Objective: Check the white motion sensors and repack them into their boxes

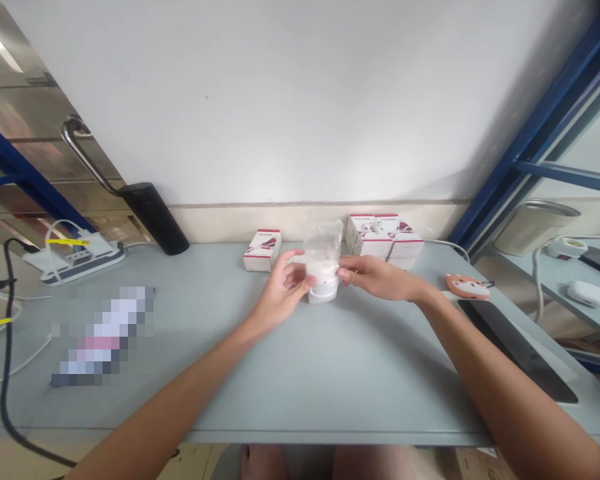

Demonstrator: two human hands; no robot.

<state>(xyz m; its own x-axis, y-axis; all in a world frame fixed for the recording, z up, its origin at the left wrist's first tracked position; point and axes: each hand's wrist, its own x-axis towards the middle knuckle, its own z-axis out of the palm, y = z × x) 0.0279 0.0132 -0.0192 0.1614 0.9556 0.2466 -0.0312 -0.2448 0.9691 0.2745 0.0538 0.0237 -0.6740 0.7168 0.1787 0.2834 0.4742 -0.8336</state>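
Note:
A white object in a clear plastic bag stands upright between my hands, over the middle of the table. Its exact kind is hard to make out through the film. My left hand grips its left side, the thumb at the lower front and the fingers curved behind. From the other side, my right hand pinches the bag's edge between thumb and fingers. Just behind my left hand is a small white and red box. More white and red boxes stand side by side behind my right hand.
Along the left are a black bottle, a power strip with cables, and a blurred-out flat item. An orange animal-face mouse and a black tablet-like slab lie right on the grey table. A wall rises behind.

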